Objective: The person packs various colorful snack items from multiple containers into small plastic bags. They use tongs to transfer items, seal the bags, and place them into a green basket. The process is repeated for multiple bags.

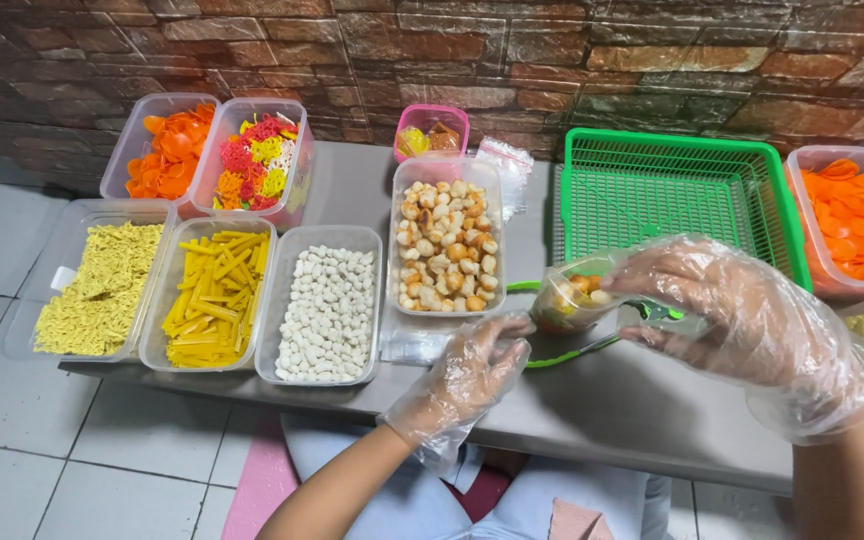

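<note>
Both hands wear clear plastic gloves. My right hand (742,320) holds a small clear bag of mixed snacks (570,297) by its top, just in front of the green basket (592,150). My left hand (467,375) hovers over the grey table edge, fingers loosely curled, with nothing visibly in it, close to the bag and to a pile of empty plastic bags (407,347). A green-handled tool (567,353) lies on the table between my hands.
Clear tubs hold round beige snacks (447,245), white pellets (327,300), yellow sticks (214,297), yellow crumbly pieces (97,290), orange chips (170,150) and coloured shapes (257,160). A small pink tub (432,130) stands at the back. Another orange tub (857,220) sits right.
</note>
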